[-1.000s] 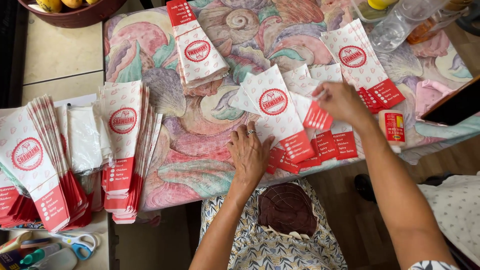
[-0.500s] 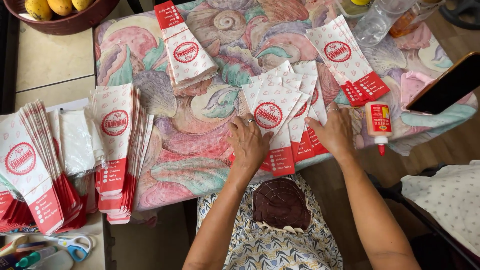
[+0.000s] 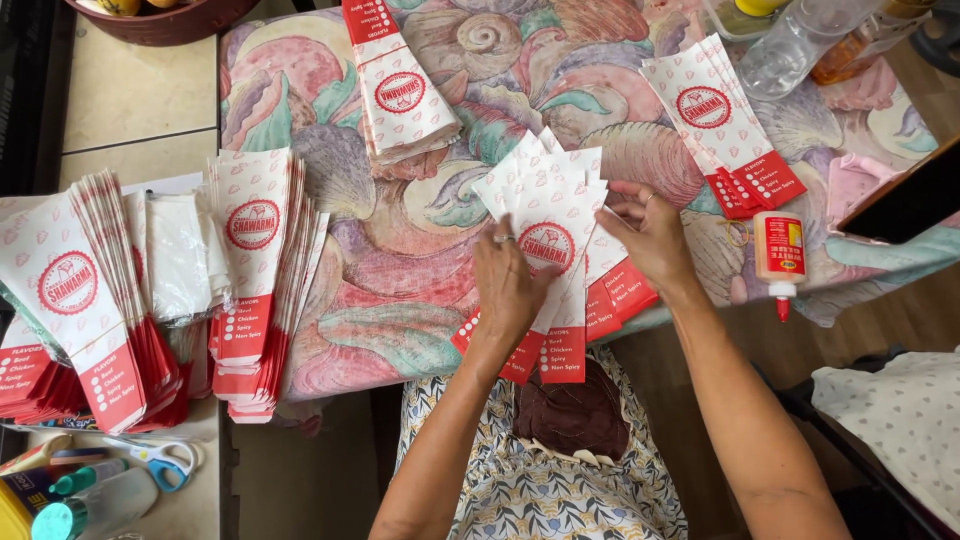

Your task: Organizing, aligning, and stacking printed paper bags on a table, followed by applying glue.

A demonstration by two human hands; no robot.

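Note:
A fan of several white paper bags [image 3: 553,215] with red round marks and red bottoms lies at the near edge of the patterned table [image 3: 400,250]. My left hand [image 3: 508,283] presses flat on the fan's left side. My right hand [image 3: 650,235] rests on its right side, fingers spread over the bags. A small white glue bottle [image 3: 779,255] with a red label lies on the table just right of my right hand.
More stacks of the same bags lie at far centre [image 3: 400,90], far right [image 3: 728,125] and left [image 3: 258,270], with another pile [image 3: 75,300] on the side surface. Scissors [image 3: 160,460] and bottles sit at the lower left. A clear plastic bottle [image 3: 795,45] lies at the back right.
My right hand came back from the spread-out bags on the right. Both hands have gathered the loose bags into one tight fan in front of me.

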